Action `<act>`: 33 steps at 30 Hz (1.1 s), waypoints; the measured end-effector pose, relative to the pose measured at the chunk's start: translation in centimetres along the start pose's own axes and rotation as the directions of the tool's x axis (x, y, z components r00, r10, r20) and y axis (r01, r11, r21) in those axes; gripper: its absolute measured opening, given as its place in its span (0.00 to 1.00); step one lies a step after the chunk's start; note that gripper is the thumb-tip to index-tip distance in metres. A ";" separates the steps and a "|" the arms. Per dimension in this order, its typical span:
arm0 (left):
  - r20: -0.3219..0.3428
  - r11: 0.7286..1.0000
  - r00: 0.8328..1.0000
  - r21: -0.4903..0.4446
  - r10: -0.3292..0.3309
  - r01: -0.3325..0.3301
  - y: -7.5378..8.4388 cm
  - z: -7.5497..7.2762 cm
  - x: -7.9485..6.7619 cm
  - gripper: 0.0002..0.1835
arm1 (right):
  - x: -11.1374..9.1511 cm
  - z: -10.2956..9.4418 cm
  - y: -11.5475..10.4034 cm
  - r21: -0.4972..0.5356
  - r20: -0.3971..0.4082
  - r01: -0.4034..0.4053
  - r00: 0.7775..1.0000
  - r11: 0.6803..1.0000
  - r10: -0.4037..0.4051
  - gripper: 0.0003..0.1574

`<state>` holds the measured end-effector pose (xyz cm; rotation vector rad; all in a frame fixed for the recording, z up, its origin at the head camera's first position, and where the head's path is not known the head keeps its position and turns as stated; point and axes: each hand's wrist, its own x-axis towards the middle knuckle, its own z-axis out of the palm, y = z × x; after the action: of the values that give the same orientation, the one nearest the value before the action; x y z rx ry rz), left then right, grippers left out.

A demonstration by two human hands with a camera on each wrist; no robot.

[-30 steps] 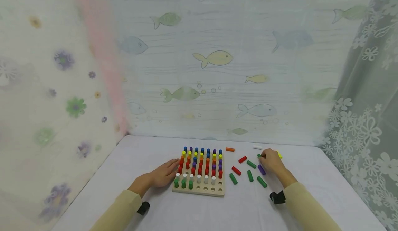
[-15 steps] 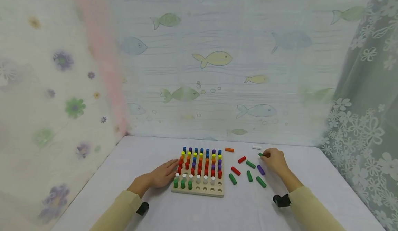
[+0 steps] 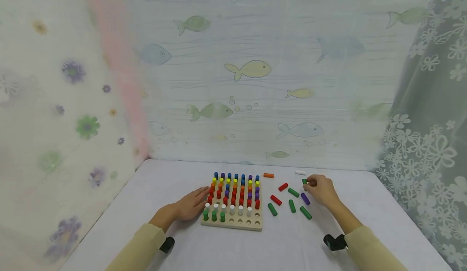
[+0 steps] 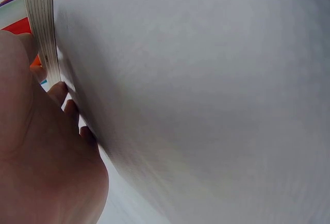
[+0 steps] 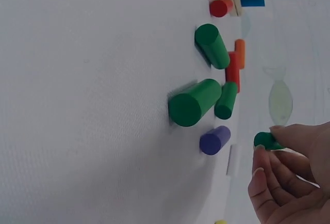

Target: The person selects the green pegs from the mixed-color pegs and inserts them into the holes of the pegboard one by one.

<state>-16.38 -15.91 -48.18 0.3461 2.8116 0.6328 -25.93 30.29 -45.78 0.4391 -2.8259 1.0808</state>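
Observation:
In the head view a wooden pegboard [image 3: 240,222] stands in the middle of the table, filled with rows of coloured pegs. Along its near side are three green pegs [image 3: 214,216] and several bare holes. My left hand [image 3: 189,205] lies at the board's left side; in the left wrist view its fingers touch the board edge [image 4: 41,22]. My right hand [image 3: 321,190] pinches a green peg [image 5: 264,140] between thumb and fingertips, held near upright above the table in the head view.
Loose pegs lie right of the board: several green ones [image 3: 292,206], two red ones [image 3: 276,200], a purple one [image 3: 305,198], an orange one [image 3: 268,175] and a white one [image 3: 300,172]. A bit of yellow peg [image 5: 220,222] shows in the right wrist view.
My right hand has lifted slightly and turned the green peg more upright. The yellow peg behind it is now hidden in the head view. My left hand stays at the board.

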 end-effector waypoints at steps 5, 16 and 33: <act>0.003 1.000 1.000 0.005 -0.007 0.007 0.0 0.0 0.0 0.32 | -0.7 -0.1 -0.7 0.017 0.011 0.021 1.000 1.000 -0.021 0.19; -0.004 1.000 1.000 -0.005 -0.009 0.008 0.0 0.0 0.1 0.32 | -1.8 0.1 -1.4 0.027 0.017 0.036 0.999 0.999 -0.037 0.17; 0.000 1.000 1.000 0.010 0.009 -0.009 -0.4 0.1 0.2 0.32 | -3.4 0.3 -3.6 0.097 0.036 0.090 0.995 0.991 -0.094 0.14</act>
<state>-16.65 -16.16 -48.51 0.3615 2.8155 0.6203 -21.65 28.30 -44.26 0.5994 -2.7660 1.2051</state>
